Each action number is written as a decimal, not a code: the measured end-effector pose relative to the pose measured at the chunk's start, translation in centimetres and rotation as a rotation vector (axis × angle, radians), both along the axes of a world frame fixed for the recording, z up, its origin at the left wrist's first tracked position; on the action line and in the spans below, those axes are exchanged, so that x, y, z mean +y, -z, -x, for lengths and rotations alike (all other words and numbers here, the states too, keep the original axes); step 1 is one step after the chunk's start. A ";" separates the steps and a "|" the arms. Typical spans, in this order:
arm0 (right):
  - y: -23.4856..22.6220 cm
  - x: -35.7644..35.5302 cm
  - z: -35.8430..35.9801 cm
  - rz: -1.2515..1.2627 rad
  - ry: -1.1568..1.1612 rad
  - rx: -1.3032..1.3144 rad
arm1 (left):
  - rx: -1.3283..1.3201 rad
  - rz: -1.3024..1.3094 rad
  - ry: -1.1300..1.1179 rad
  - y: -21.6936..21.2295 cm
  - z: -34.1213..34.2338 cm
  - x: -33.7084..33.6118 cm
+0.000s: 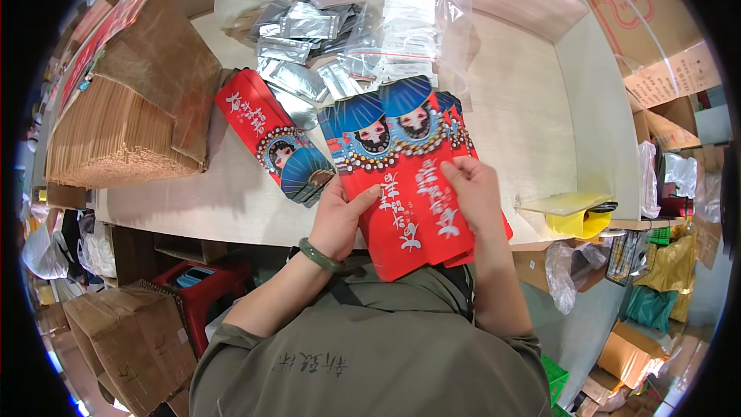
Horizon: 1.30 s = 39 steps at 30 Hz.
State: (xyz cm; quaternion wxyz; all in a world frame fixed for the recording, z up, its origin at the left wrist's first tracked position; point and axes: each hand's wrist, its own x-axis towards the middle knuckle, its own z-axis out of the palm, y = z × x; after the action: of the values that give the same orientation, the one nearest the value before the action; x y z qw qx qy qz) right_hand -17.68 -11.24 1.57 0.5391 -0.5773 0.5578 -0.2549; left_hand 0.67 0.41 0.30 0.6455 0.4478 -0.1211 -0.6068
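Several red envelopes (401, 220) with blue headdress pictures are fanned out between my two hands, over the table's front edge. My left hand (340, 218), with a green bangle (318, 255) on its wrist, grips their left side, thumb on top. My right hand (473, 191) pinches the right side, thumb on the printed face; the fingers beneath are hidden. Left of them, a stack of like red envelopes (266, 127) lies slanted on the table. Behind the fan is a heap of small silver packets (297, 50).
A large brown paper-wrapped bundle (139, 100) stands on the table's left. Clear plastic bags (417, 19) with white contents lie at the back. A yellow item (579, 216) sits at the right front corner. Below left are a red stool (204, 293) and a cardboard box (131, 347).
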 end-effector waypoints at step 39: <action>0.3 2.5 -2.3 0.001 -0.217 -0.099 | 0.006 -0.019 -0.025 -0.3 0.5 0.1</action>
State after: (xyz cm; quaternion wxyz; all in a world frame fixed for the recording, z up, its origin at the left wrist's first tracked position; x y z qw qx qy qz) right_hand -15.40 -8.78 1.30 0.5900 -0.6211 0.4650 -0.2234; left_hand 0.18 0.53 0.61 0.6491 0.4535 -0.1077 -0.6012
